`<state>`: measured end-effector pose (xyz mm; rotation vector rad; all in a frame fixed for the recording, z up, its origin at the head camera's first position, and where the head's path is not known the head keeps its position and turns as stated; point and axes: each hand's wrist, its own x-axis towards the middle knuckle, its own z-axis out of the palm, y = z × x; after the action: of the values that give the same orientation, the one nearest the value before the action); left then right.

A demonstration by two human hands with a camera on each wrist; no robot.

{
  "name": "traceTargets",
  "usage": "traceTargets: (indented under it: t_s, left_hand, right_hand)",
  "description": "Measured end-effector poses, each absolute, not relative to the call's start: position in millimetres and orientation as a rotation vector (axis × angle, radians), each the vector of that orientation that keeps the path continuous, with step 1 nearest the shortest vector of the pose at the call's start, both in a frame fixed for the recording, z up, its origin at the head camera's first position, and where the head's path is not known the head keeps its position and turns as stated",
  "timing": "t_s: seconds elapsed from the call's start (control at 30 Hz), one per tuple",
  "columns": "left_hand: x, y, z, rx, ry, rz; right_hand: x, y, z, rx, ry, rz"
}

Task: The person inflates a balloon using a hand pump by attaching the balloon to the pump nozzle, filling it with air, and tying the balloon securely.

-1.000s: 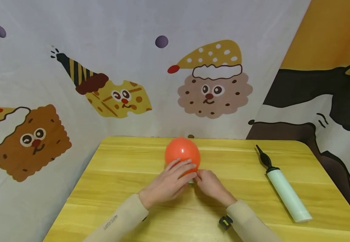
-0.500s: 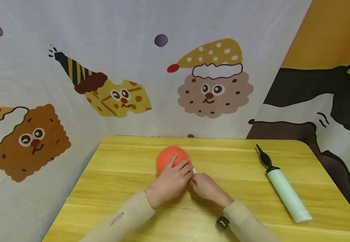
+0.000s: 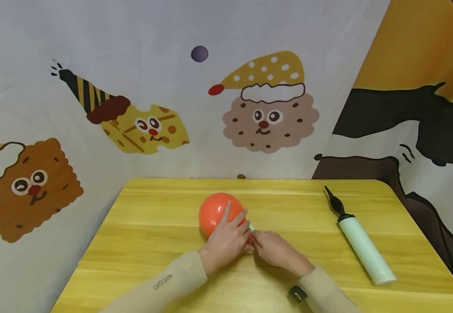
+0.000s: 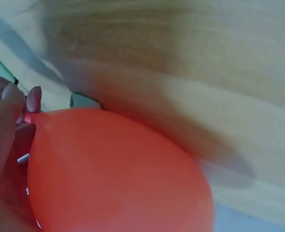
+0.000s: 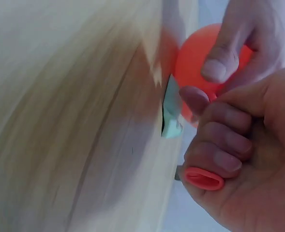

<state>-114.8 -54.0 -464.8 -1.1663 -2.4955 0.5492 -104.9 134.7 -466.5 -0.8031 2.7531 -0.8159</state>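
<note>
An inflated orange-red balloon (image 3: 215, 213) is at the middle of the table, its neck turned toward my right hand. My left hand (image 3: 226, 241) holds it near the neck, one finger lying along its side. In the left wrist view the balloon (image 4: 123, 169) tapers to a neck (image 4: 31, 117) between fingers. My right hand (image 3: 279, 250) grips the stretched neck with curled fingers. The rolled mouth of the balloon (image 5: 204, 179) pokes out beside the little finger in the right wrist view. A small mint-green piece (image 5: 172, 110) lies beside the balloon; its kind is unclear.
A mint-green hand pump (image 3: 367, 250) with a black nozzle lies on the right of the wooden table (image 3: 152, 208). A printed cloth (image 3: 206, 21) hangs behind the table. A small black device (image 3: 298, 294) is at my right wrist.
The balloon has moved left and a little toward me, with both hands staying around its neck. More of its round side shows. The head view has shifted slightly to the right.
</note>
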Motion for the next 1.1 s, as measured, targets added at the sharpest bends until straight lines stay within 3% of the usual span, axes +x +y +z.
traceTargets:
  t_s: [0.63,0.83,1.1]
  left_hand:
    - [-111.4,-55.4,-473.2,-1.197,-2.647,0.060]
    - [-108.9,-50.0,-475.5,-1.200,-2.682,0.148]
    - [-106.4,-31.1,-472.5,-1.187,-2.483,0.608]
  right_hand:
    - [-87.6,145.8,-459.6,-0.920,3.015,-0.708]
    - [-85.6,158.2,-451.4,-0.936,2.992,-0.723]
    - [-82.0,163.6,-450.3,-0.959,3.029,-0.672]
